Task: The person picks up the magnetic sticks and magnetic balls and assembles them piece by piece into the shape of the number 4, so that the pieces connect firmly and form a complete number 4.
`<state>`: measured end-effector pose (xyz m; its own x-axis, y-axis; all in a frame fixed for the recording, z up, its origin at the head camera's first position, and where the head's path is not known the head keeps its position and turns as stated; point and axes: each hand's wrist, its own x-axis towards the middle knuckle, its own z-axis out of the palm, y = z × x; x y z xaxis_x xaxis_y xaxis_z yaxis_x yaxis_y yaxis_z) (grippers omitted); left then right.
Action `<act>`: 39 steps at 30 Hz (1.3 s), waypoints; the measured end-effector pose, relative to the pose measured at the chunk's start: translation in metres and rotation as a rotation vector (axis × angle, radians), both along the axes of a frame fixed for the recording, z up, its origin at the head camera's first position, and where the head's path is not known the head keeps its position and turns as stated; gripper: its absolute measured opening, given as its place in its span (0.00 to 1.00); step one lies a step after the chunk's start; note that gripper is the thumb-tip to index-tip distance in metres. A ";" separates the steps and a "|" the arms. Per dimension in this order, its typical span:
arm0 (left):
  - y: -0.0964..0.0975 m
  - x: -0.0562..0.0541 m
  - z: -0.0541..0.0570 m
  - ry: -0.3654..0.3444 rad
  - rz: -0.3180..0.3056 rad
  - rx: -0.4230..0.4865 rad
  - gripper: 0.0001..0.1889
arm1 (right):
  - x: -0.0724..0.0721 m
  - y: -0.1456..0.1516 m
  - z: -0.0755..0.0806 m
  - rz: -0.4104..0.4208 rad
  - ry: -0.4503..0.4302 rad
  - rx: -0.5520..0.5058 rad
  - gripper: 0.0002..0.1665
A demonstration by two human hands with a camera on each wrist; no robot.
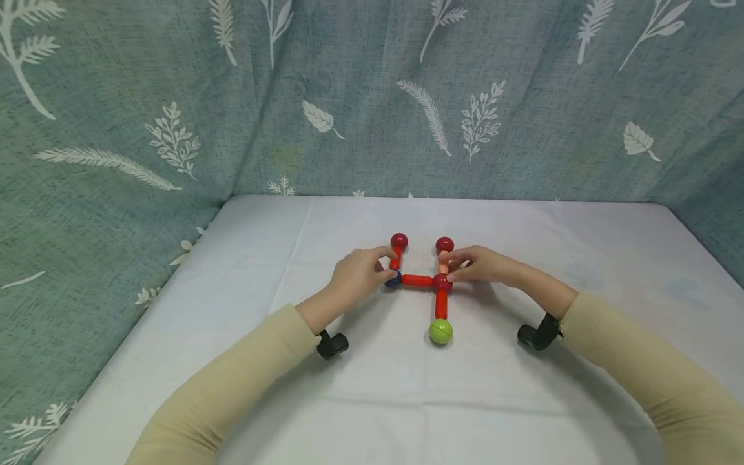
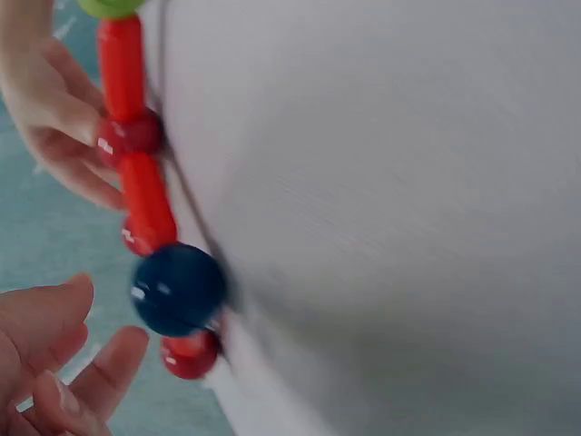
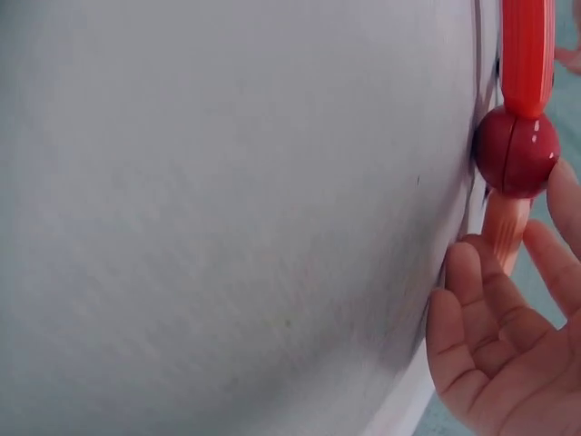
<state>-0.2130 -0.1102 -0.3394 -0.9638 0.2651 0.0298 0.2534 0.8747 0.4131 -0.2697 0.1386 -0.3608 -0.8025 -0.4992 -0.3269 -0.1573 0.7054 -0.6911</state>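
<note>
On the white cloth lies a toy built of balls and rods. A red rod (image 1: 417,280) joins a dark blue ball (image 1: 393,279) to a red ball (image 1: 442,282). Another red rod runs back from the blue ball to a far red ball (image 1: 399,241). From the middle red ball, an orange rod (image 3: 505,227) leads to another red ball (image 1: 444,245), and a red rod leads forward to a green ball (image 1: 441,331). My left hand (image 1: 361,274) hovers beside the blue ball, fingers apart from it. My right hand (image 1: 481,264) has loose fingers beside the orange rod, thumb at the middle red ball.
A white cloth (image 1: 372,413) covers the table. Behind it and along the left side hangs a green curtain (image 1: 360,129) with white leaf prints. Each wrist carries a small black camera, the left one (image 1: 333,345) and the right one (image 1: 538,332).
</note>
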 end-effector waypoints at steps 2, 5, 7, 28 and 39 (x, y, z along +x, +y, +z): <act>-0.003 -0.003 -0.002 -0.014 0.015 -0.042 0.17 | 0.003 0.000 0.001 0.005 0.010 0.001 0.32; -0.005 -0.006 -0.007 -0.052 0.015 -0.068 0.18 | 0.007 -0.001 0.001 0.027 0.020 -0.016 0.29; -0.005 -0.007 -0.010 -0.074 0.002 -0.067 0.18 | 0.008 -0.002 0.001 0.040 0.028 -0.025 0.27; 0.001 -0.007 -0.013 -0.073 -0.015 -0.068 0.18 | 0.008 0.001 -0.001 0.029 0.035 -0.048 0.24; 0.001 -0.011 -0.016 -0.060 -0.026 -0.050 0.17 | 0.005 0.003 -0.003 0.021 0.031 -0.071 0.24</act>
